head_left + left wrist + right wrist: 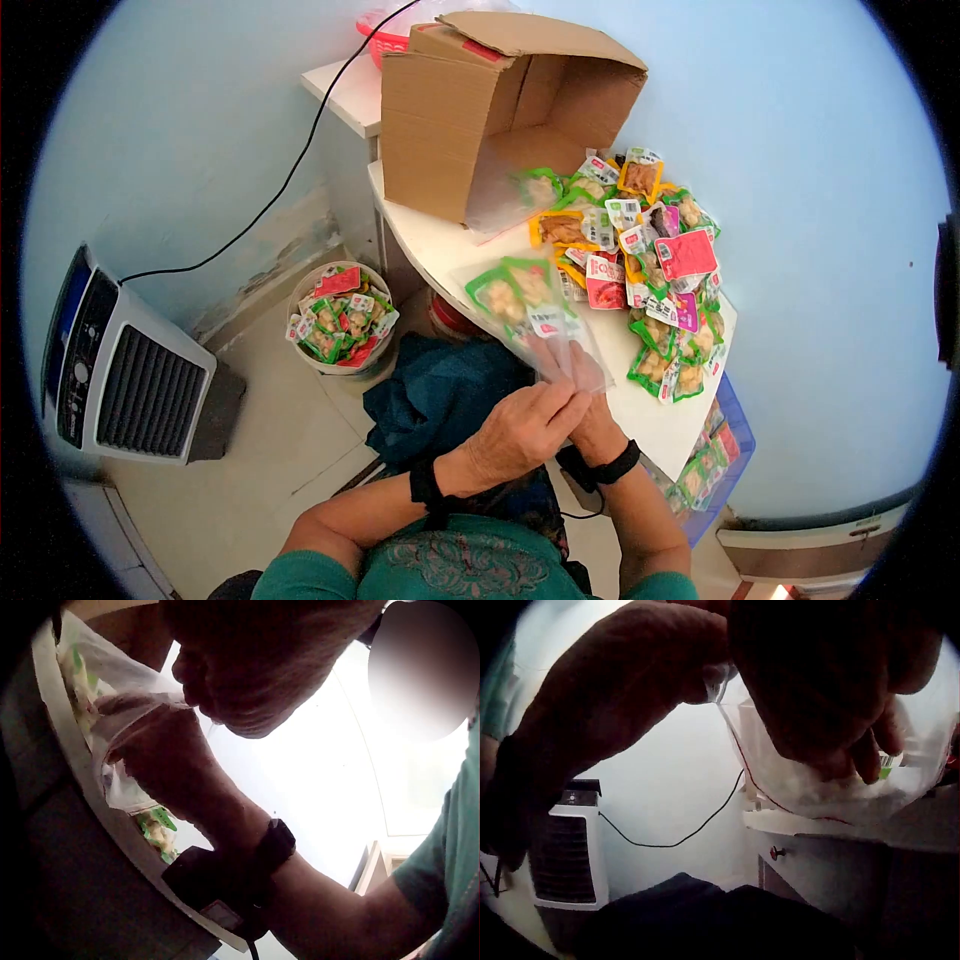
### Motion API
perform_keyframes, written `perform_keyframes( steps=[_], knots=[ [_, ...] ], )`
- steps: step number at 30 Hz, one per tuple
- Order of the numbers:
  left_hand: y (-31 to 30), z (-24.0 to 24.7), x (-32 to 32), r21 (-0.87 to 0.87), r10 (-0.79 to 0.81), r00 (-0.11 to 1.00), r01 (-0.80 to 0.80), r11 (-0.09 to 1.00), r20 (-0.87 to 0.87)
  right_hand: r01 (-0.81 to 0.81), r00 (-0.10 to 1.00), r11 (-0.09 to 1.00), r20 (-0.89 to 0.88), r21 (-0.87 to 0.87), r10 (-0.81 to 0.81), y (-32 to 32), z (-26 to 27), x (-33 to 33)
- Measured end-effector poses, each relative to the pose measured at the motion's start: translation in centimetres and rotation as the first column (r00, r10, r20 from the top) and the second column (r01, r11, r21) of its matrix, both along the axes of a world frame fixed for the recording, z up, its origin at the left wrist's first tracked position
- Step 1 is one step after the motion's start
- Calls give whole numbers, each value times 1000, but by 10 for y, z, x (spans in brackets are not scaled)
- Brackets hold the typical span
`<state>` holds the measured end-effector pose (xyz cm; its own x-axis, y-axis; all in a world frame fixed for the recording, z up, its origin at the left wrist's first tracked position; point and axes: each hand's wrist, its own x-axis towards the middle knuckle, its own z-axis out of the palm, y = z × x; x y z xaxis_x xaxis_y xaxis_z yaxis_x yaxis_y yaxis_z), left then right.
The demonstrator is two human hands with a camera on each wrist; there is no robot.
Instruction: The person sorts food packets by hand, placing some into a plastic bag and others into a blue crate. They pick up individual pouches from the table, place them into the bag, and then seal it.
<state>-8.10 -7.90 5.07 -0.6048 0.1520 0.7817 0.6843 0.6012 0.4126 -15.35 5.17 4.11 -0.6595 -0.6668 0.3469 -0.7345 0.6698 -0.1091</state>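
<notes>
A clear plastic bag is held over the table's near edge, with green-edged packets of pale food pieces inside. My left hand pinches the bag's mouth between thumb and fingers. Inside the bag is my right hand, its fingers reaching toward the packets, with a white label just beyond the fingertips. From the left wrist view, the right hand's fingers look extended under the film. The right wrist view shows the bag's red-lined rim hanging beside that hand.
A pile of mixed food packets covers part of the white table. Behind stands an open cardboard box. A packet-filled bucket and an air cooler are at left; a blue crate sits at right.
</notes>
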Motion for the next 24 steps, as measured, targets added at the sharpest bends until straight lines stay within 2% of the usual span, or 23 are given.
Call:
perform_keyframes(
  steps=[2, 5, 12, 17, 20, 22, 24],
  knots=[
    [1, -1, 0, 6, 8, 1000, -8, 1000, -11, 13, 999, 1000, 37, -25, -13, -4, 2, 3],
    [-1, 0, 0, 16, 0, 1000, 0, 1000, -10, -116, 990, 983, -99, -142, 102, -8, -10, -5],
    [0, -2, 0, 15, -7, 1000, 7, 1000, 13, -250, 964, 961, -120, -117, 236, -2, -41, -21],
    [1, -8, -2, -1, 22, 1000, -22, 1000, 19, -232, 973, 969, -33, -79, 230, -7, -40, -19],
    [-2, -6, -2, 3, 98, 995, -98, 995, 20, -175, 980, 984, 92, -19, 176, -12, -41, -17],
    [-3, -4, -2, 9, 136, 990, -136, 991, 24, -154, 973, 988, 172, -28, 157, -16, -36, -15],
    [-4, -4, -3, 19, 149, 988, -150, 989, 25, -156, 952, 979, 243, -130, 184, -14, -25, -9]
  ],
)
